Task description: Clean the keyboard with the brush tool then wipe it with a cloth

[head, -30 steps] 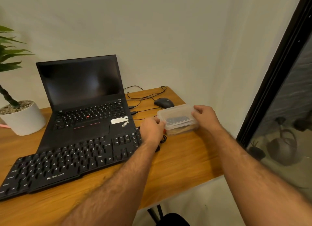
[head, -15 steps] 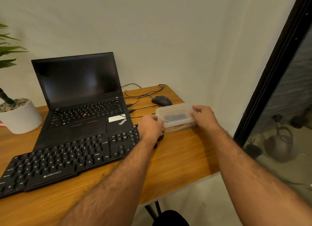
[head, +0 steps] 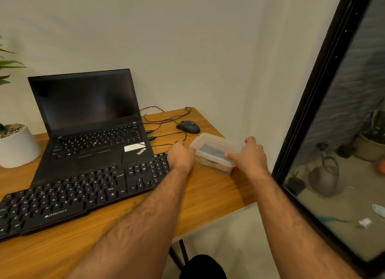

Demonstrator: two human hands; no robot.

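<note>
A black external keyboard (head: 79, 195) lies slanted across the wooden desk (head: 212, 197), its right end under my left wrist. A clear plastic lidded box (head: 214, 148) stands at the desk's right edge, with a dark object visible through the lid and something tan below it. My left hand (head: 180, 157) grips the box's left end. My right hand (head: 249, 157) grips its right end, thumb on the lid. No brush or cloth shows outside the box.
An open black laptop (head: 91, 122) sits behind the keyboard. A black mouse (head: 188, 126) and loose cables (head: 166, 118) lie behind the box. A white plant pot (head: 17, 145) stands at far left. A black-framed glass door (head: 312, 112) runs close on the right.
The box has slid a little toward the desk's right edge, and my right thumb has come onto the lid. The view shifted slightly.
</note>
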